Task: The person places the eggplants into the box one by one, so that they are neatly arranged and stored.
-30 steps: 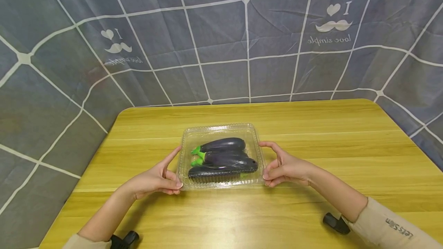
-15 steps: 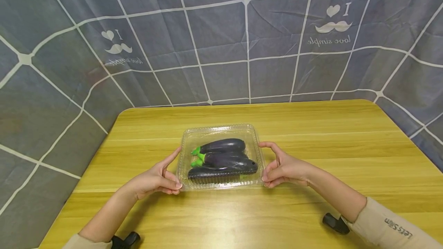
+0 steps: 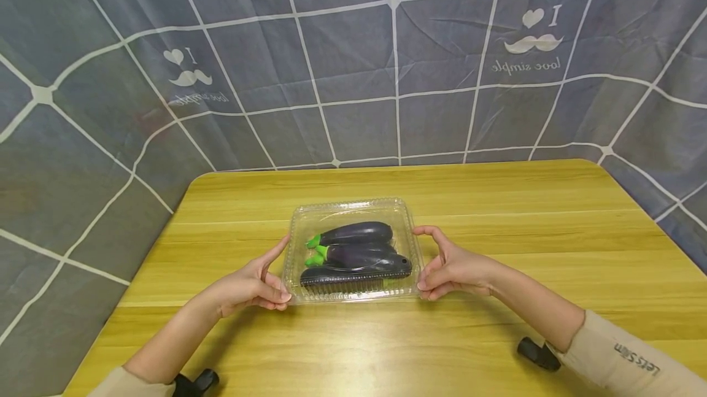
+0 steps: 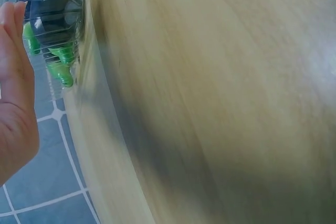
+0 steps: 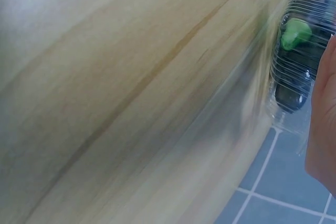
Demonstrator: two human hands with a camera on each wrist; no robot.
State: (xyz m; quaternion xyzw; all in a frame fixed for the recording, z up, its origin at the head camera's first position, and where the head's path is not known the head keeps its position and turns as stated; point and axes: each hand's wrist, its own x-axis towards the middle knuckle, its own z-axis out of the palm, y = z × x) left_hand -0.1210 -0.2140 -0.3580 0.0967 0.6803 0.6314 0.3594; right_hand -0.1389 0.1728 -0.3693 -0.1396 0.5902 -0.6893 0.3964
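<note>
A clear plastic clamshell box (image 3: 349,207) with a ribbed wall holds several dark purple eggplants (image 3: 358,233) with green stems. Its lid looks closed in the head view. My left hand (image 3: 248,286) grips the box's near left corner, thumb on the rim and index finger stretched along the side. At the right side my right hand (image 3: 455,268) holds the near corner between thumb and fingers, its index finger bent against the edge. Both wrist views show the box (image 4: 58,14) at the picture's edge; the fingers beneath it are partly hidden.
The box is over the middle of a yellow wood-grain table (image 3: 525,213). Behind and beside the table hangs a grey curtain (image 3: 353,53) with white lines. Black wrist mounts (image 3: 538,354) sit by both sleeves.
</note>
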